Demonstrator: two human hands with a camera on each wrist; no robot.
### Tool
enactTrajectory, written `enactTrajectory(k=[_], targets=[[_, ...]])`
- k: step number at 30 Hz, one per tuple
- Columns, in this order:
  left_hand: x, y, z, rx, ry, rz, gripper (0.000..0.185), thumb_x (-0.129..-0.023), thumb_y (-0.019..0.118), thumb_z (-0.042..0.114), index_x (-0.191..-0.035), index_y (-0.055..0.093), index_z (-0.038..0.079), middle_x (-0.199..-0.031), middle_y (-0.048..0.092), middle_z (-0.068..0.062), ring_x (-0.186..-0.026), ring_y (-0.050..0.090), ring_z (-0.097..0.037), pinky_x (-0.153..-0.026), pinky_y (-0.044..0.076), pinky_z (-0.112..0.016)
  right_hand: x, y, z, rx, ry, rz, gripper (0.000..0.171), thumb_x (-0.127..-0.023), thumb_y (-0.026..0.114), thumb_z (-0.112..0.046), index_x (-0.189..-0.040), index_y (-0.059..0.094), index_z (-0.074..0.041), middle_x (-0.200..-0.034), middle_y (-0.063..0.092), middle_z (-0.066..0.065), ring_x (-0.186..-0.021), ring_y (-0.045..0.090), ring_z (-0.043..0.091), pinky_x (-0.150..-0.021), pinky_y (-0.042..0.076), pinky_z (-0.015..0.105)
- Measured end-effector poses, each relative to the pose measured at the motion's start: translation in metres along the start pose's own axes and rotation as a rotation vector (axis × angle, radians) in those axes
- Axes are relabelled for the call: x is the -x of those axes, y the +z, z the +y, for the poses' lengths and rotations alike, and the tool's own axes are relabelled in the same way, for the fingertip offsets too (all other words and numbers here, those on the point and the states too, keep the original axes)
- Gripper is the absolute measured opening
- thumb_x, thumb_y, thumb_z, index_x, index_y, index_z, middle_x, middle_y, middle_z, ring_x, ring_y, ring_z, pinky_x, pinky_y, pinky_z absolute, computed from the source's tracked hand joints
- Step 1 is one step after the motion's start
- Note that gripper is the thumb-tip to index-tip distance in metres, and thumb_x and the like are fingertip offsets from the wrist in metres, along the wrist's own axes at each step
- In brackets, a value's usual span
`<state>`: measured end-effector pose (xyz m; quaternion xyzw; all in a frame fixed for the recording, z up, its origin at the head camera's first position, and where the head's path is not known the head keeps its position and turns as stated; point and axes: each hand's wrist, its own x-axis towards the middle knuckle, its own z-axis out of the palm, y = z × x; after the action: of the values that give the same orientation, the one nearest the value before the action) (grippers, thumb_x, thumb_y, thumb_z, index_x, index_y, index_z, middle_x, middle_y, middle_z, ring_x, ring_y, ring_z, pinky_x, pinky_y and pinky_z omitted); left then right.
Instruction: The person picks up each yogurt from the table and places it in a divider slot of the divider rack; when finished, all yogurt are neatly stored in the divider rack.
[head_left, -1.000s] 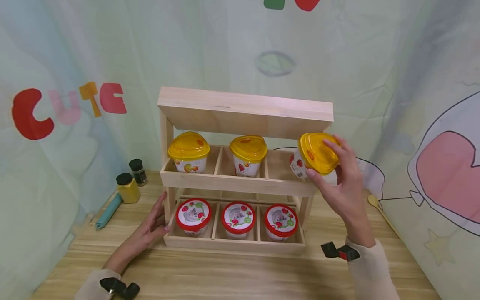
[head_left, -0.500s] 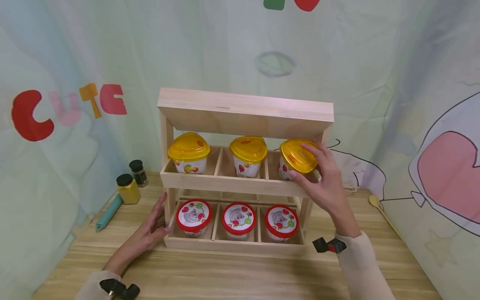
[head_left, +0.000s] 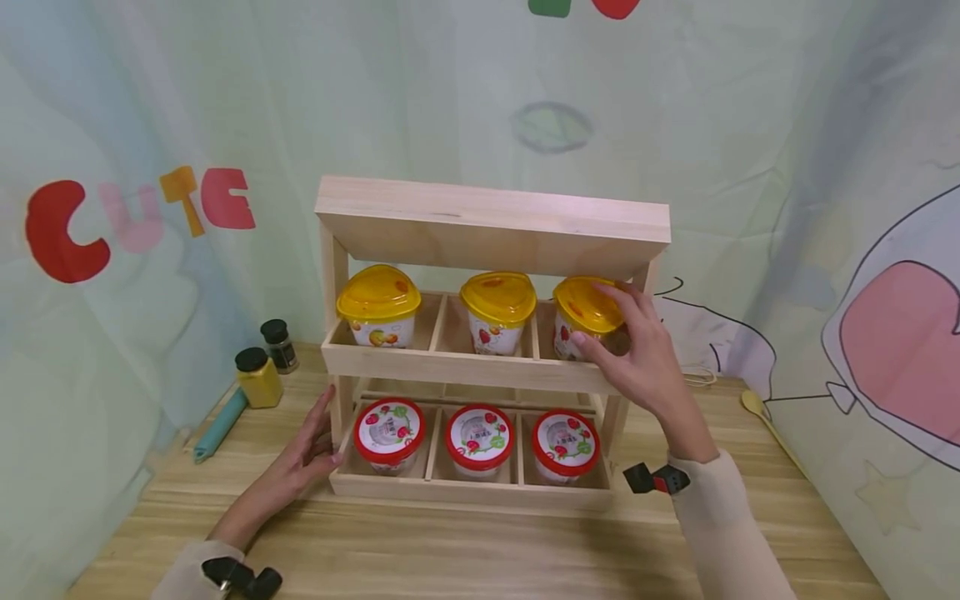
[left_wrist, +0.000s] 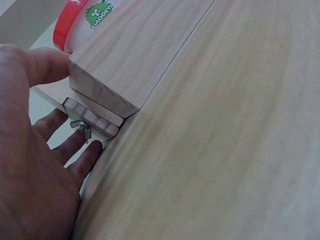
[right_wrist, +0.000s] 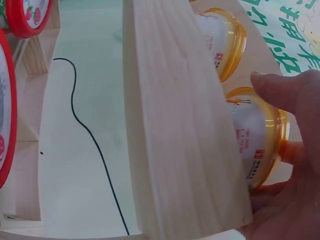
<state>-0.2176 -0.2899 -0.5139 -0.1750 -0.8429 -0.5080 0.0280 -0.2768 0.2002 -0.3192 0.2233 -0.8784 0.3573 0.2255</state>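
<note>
My right hand [head_left: 641, 358] holds a yellow-lidded cup [head_left: 588, 307] printed with fruit, in the right compartment of the upper tray of a wooden display rack [head_left: 472, 367]. Its fingers lie over the lid and the thumb is at the front; the right wrist view shows this cup [right_wrist: 250, 140] from below, past the tray's wooden edge. Two similar cups, a left cup [head_left: 378, 304] and a middle cup [head_left: 498, 312], sit beside it. At the rack's lower left, my left hand [head_left: 296, 462] touches the tray corner with its thumb, its extended fingers along the side near a wing nut [left_wrist: 81, 125].
Three red-lidded tubs, among them a middle tub [head_left: 480, 437], fill the lower tray. To the left stand a yellow jar [head_left: 258, 379], a dark-capped jar [head_left: 279, 346] and a teal rolled object [head_left: 220, 423]. A wooden spoon [head_left: 772, 429] lies right.
My right hand has moved left with the yellow-lidded cup, bringing it from a tilt at the rack's right side down into the upper right compartment, nearly upright. The left hand stays in place.
</note>
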Motion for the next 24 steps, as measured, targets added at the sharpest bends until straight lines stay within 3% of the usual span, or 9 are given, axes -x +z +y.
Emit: enactTrajectory(k=[9, 18, 24], targets=[[-0.002, 0.000, 0.002, 0.005, 0.011, -0.006, 0.102, -0.103, 0.064, 0.017, -0.173, -0.008, 0.034, -0.170, 0.023, -0.037, -0.148, 0.037, -0.067, -0.103, 0.040, -0.011, 0.000, -0.004, -0.004, 0.033, 0.032, -0.038, 0.075, -0.097, 0.075, -0.039, -0.162, 0.043, -0.020, -0.169, 0.040, 0.014, -0.142, 0.052, 0.042, -0.117, 0.045, 0.068], [-0.003, 0.001, 0.001, 0.011, 0.049, -0.005, 0.101, -0.104, 0.064, 0.012, -0.174, -0.007, 0.030, -0.170, 0.023, -0.038, -0.147, 0.035, -0.067, -0.104, 0.040, -0.011, 0.005, -0.012, -0.010, 0.040, 0.002, 0.012, 0.085, -0.095, 0.077, -0.038, -0.167, 0.035, -0.018, -0.168, 0.043, 0.016, -0.147, 0.051, 0.044, -0.114, 0.047, 0.070], [-0.003, 0.003, 0.001, 0.004, 0.054, -0.002, 0.101, -0.104, 0.064, 0.011, -0.174, -0.007, 0.030, -0.169, 0.024, -0.038, -0.146, 0.037, -0.067, -0.104, 0.040, -0.011, 0.022, -0.021, -0.010, 0.068, -0.010, 0.044, 0.084, -0.094, 0.079, -0.032, -0.165, 0.037, -0.015, -0.167, 0.044, 0.016, -0.147, 0.051, 0.045, -0.111, 0.048, 0.072]])
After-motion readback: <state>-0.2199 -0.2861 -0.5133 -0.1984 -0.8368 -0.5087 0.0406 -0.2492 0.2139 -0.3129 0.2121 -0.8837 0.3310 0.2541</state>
